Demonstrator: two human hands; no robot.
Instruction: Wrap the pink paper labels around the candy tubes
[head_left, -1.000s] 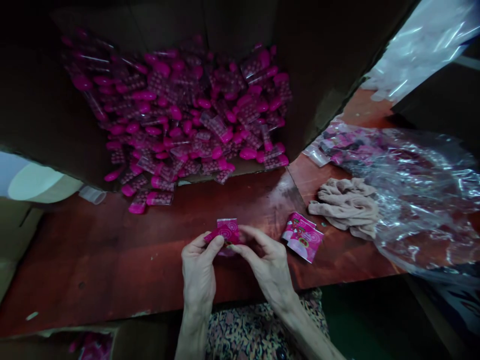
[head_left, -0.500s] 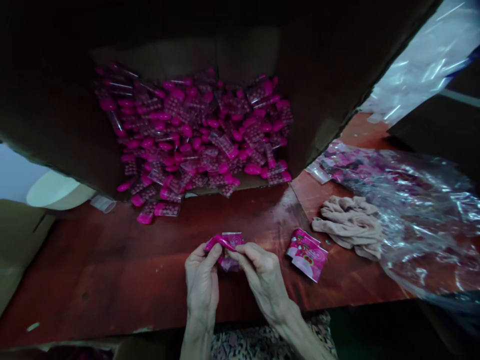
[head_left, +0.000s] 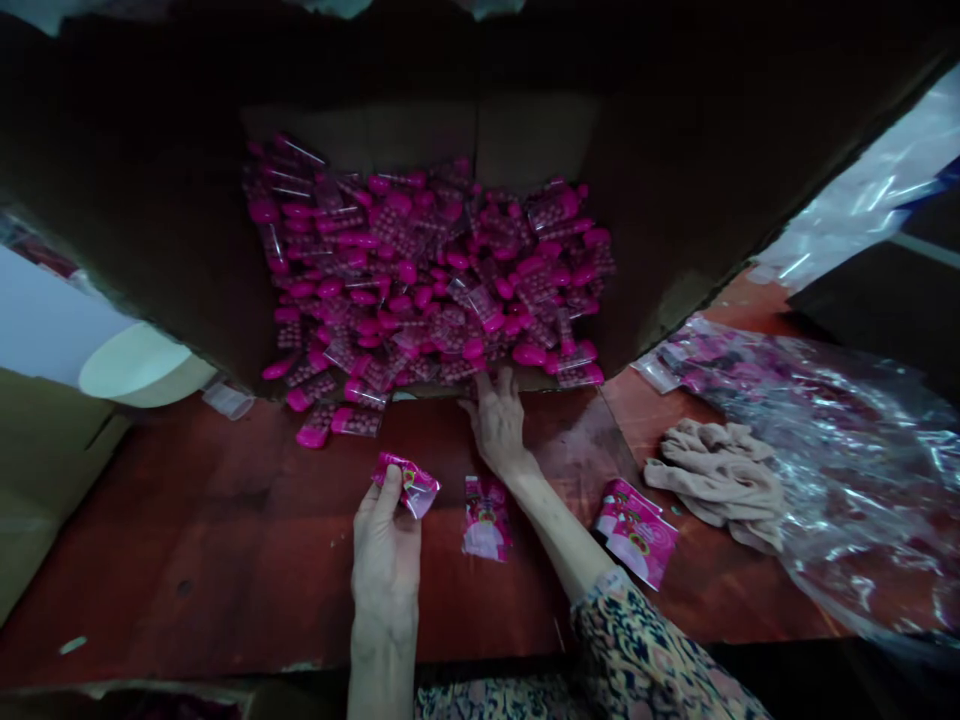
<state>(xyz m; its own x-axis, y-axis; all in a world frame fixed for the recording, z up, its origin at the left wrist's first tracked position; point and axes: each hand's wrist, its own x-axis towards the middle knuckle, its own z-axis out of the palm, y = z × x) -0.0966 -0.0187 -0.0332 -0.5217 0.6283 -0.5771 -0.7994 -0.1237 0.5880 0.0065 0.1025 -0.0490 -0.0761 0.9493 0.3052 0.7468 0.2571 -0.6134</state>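
Note:
My left hand (head_left: 386, 540) pinches a pink printed wrapper (head_left: 411, 482) above the reddish table. Reaching forward, my right hand (head_left: 497, 420) is at the front edge of the carton, by the heap of small clear bottles with pink caps (head_left: 420, 290); its fingertips meet the nearest ones, and whether they grip one cannot be made out. Between my forearms a pink wrapper (head_left: 486, 520) lies flat on the table. A small stack of pink wrappers (head_left: 639, 530) sits to the right of my right forearm.
The large dark carton (head_left: 675, 200) stands open towards me. At right lie a beige cloth (head_left: 716, 475) and a clear plastic bag (head_left: 847, 460). A pale round bowl (head_left: 142, 368) and a small clear cup (head_left: 228, 399) are at left, near a cardboard box (head_left: 49, 460).
My right hand has left the wrapper and moved forward to the bottles. My left hand has moved slightly left with its wrapper, and the view has shifted.

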